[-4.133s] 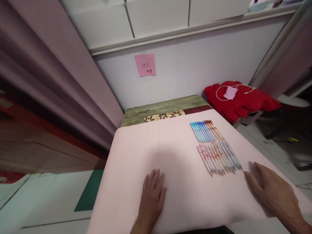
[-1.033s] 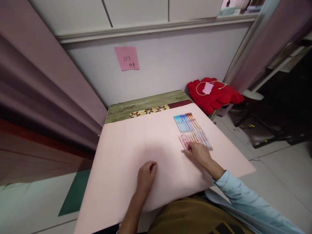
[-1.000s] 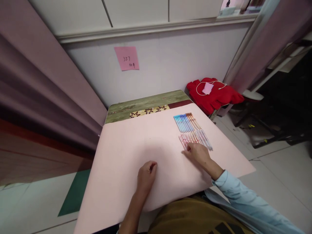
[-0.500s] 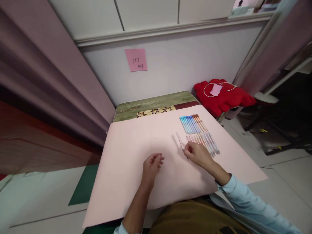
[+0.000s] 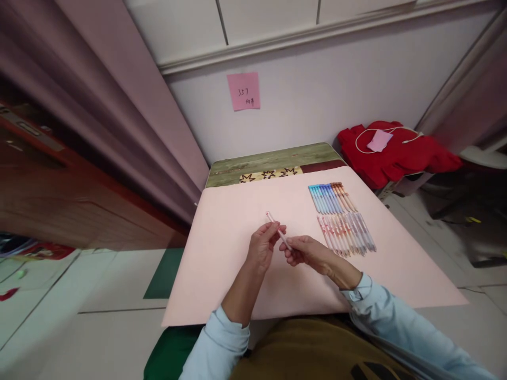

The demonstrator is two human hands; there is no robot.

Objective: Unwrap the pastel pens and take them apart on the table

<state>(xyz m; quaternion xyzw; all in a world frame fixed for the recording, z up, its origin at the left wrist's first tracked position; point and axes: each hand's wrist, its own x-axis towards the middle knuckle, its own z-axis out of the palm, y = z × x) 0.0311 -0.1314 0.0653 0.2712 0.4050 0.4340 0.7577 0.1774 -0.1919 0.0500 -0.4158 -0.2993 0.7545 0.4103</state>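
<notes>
A: "Item in hand?"
B: "One slim, pale, plastic-looking pen with pinkish markings (image 5: 282, 237); held aslant above a smooth pale-pink sheet (image 5: 225, 253), apart from both rows."
A: "Grip?"
B: "Left hand (image 5: 262, 246): thumb and fingers pinched about the pen's middle. Right hand (image 5: 307, 250): fingers closed near its lower end, the rest curled; contents of that curl, cannot tell."
A: "Change on record?"
B: "Just before, the right hand alone carried it beside the lower row, the left holding nothing. Both hands then had it; in my judgement, steadied at two places."
A: "Remaining stock?"
B: "Lower row of pale pens tinted red, amber and grey (image 5: 345, 234). Beyond it, upper row of light-blue, deep-blue and brown pens (image 5: 331, 198)"
</notes>
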